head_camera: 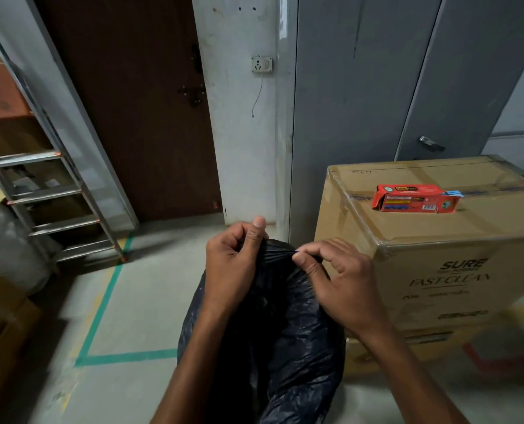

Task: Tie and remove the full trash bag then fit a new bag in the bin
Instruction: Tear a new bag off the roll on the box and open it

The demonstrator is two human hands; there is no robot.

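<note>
Head view, angled down.

**Task item:** black crinkled plastic trash bag (273,338) is sitting at 6 o'clock, low centre of frame. It is bulging full, w/ its top gathered into a neck between both hands. Whatever is underneath is being hidden by plastic + forearms.

**Hands:**
- Left hand (233,261) is gripping the gathered bag top just off centre toward 7 o'clock. Fingers are curling into a fist round the plastic, thumb sticking up.
- Right hand (340,286) is working just toward 5 o'clock of centre. Thumb + forefinger are pinching a thin strip of the same black plastic, other fingers bending loosely over the bag.
- The strip is running taut btwn the 2 hands. It looks like a twist or half-knot is forming, but the plastic is too dark to be sure.
- Hands are sitting close, not touching each other.

**Surroundings:**
- Large brown cardboard box w/ tape and printed lettering (422,240) is standing at 3–4 o'clock, just beside the bag.
- Small red printed carton (416,198) is lying flat on the box top, one end flap hanging open.
- Silver metal stepladder (55,191) is leaning at 9 o'clock.
- Dark brown wooden door (132,102) is showing at 11 o'clock.
- Grey metal cabinet (361,87) is standing at 1 o'clock.
- White wall socket (262,65) is sitting at 12 o'clock, on the pillar btwn door and cabinet.
- Green tape line (107,289) is running across the grey concrete floor (150,301) at 7–8 o'clock, turning a corner beside the bag.
</note>
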